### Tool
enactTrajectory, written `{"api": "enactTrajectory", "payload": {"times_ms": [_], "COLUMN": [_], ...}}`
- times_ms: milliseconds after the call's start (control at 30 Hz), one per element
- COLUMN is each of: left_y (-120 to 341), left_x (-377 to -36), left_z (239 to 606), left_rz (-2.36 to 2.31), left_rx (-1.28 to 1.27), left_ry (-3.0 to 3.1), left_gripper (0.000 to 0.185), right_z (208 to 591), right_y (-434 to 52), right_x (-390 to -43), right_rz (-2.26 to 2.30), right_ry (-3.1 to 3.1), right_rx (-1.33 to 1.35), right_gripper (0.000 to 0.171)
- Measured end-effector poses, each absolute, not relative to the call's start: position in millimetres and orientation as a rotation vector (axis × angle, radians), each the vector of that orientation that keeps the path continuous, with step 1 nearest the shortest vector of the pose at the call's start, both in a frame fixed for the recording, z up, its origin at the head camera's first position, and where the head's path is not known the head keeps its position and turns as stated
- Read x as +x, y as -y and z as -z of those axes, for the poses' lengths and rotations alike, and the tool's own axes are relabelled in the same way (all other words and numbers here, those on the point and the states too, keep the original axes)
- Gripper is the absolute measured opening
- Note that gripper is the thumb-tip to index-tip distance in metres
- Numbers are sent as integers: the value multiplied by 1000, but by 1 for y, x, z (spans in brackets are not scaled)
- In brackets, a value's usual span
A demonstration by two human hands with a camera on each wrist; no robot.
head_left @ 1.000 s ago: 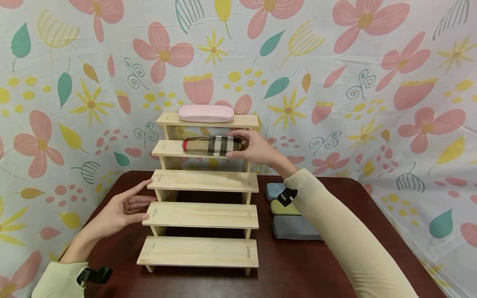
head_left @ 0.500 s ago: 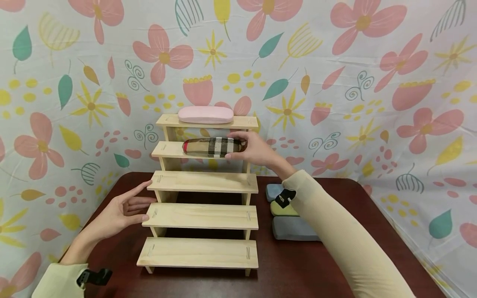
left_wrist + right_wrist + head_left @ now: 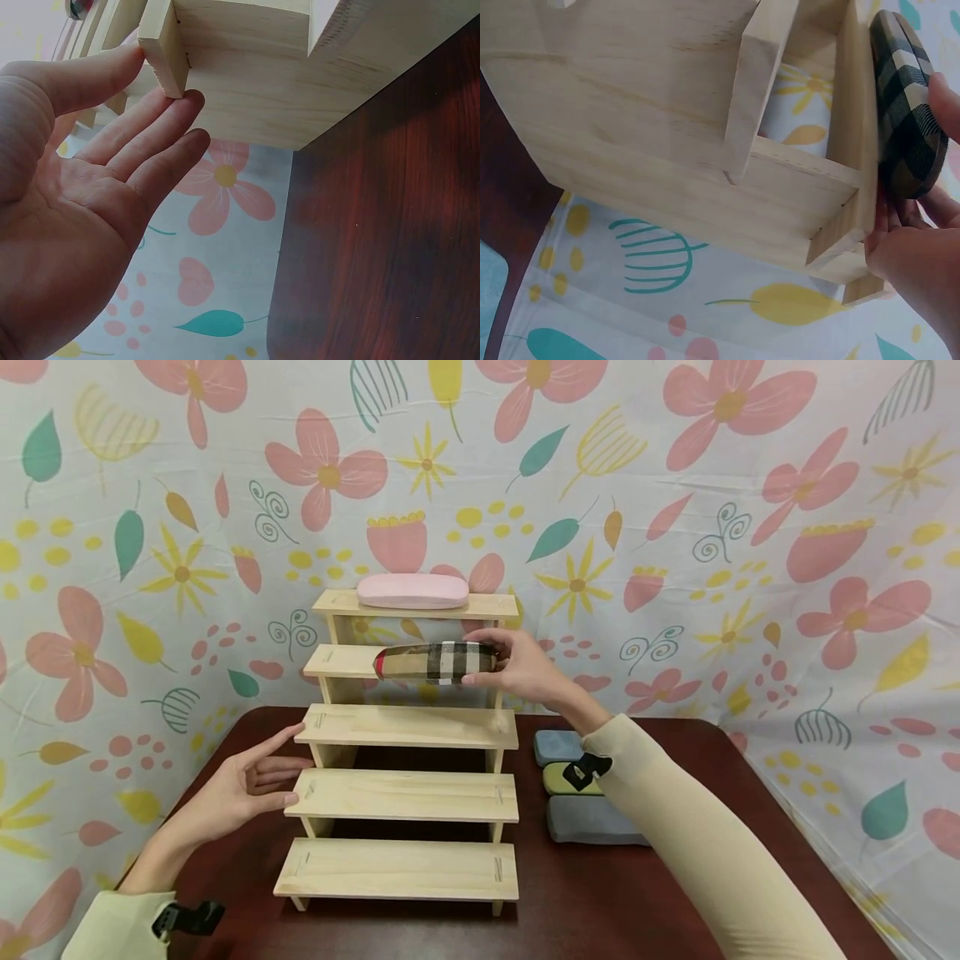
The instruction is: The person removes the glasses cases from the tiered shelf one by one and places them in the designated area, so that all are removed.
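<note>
A plaid glasses case [image 3: 435, 662], tan, black and white with a red end, lies lengthwise at the second-highest step of a wooden tiered rack [image 3: 405, 795]. My right hand [image 3: 528, 668] grips its right end between thumb and fingers. In the right wrist view, the plaid case [image 3: 904, 97] is right at the shelf board, with the thumb on its outer side. My left hand [image 3: 236, 785] touches the rack's left side at the middle steps. Its fingers [image 3: 161, 154] are fairly straight in the left wrist view, with thumb and fingertips at a board's end.
A pink glasses case [image 3: 412, 591] sits on the top step. Right of the rack, a blue case [image 3: 557, 747], a yellow-green case [image 3: 558, 779] and a grey-blue case [image 3: 592, 821] lie on the dark red table [image 3: 622, 893], partly behind the right sleeve. Flowered cloth [image 3: 600, 485] hangs behind.
My right hand has shifted the plaid case slightly to the right and a little lower in the head view. The left hand stays at the rack's side.
</note>
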State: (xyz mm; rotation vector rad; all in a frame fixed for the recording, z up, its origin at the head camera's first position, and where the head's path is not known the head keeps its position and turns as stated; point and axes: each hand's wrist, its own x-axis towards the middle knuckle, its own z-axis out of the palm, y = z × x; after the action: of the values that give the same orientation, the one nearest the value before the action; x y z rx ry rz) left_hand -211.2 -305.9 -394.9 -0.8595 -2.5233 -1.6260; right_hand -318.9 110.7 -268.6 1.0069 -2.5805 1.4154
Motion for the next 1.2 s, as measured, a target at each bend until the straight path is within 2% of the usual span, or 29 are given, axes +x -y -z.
{"api": "enactTrajectory", "payload": {"times_ms": [267,733,1200], "left_y": [306,307,307], "left_x": [-211,-212,-212], "left_z": [396,397,397], "left_rz": [1619,1611,1613], "left_rx": [-866,-867,-851], "left_ry": [2519,2518,2531], "left_gripper": [88,88,87], "right_z": [270,255,275], "right_y": [-123,-143,-179], "right_x": [-308,-267,-253], "right_rz": [-1420,-1469,-1525], "right_ry": [2524,2501,2516], "right_rx": [1037,1026,982], "right_gripper": [56,53,55]}}
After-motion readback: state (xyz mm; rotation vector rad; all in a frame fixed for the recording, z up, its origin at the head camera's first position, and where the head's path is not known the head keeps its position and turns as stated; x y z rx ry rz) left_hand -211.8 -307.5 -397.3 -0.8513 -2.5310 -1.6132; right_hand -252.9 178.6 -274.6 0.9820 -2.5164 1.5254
